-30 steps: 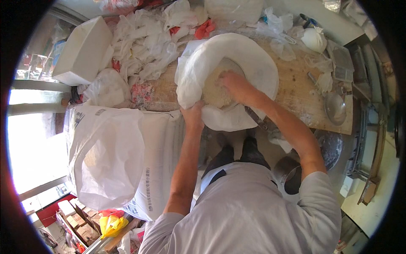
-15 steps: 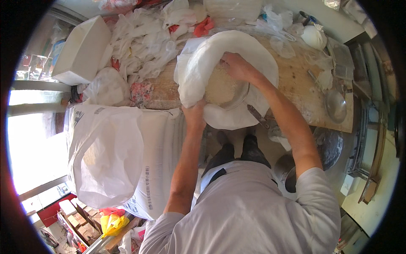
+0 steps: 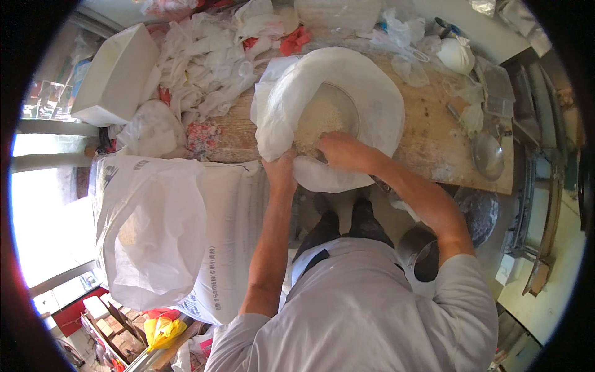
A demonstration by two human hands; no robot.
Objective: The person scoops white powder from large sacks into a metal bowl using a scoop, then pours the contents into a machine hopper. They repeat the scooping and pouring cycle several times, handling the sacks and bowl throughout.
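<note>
A round metal basin [image 3: 348, 106] sits near the table's front edge, ringed by a thick white cloth or sheet [image 3: 384, 115]. Inside lies a pale, crumbly flour mixture [image 3: 319, 118]. My left hand [image 3: 280, 170] is closed round the near left edge of the white cloth, at the basin's rim. On the near side of the basin, my right hand [image 3: 339, 150] reaches down into the mixture with its fingers curled; their tips are hidden. Under my right forearm, a dark, narrow thing at the cloth's edge is mostly covered.
Large white flour sacks [image 3: 232, 217] are stacked left of my left forearm. Crumpled plastic bags [image 3: 204, 68] heap up at the back left, beside a white box [image 3: 114, 77]. A metal bowl [image 3: 488, 155] lies at the right of the wooden table [image 3: 434, 124]. A metal pot [image 3: 424, 254] stands below.
My right hand has come from the far side of the basin to its near side, baring the far inner wall. My left hand keeps its hold on the edge.
</note>
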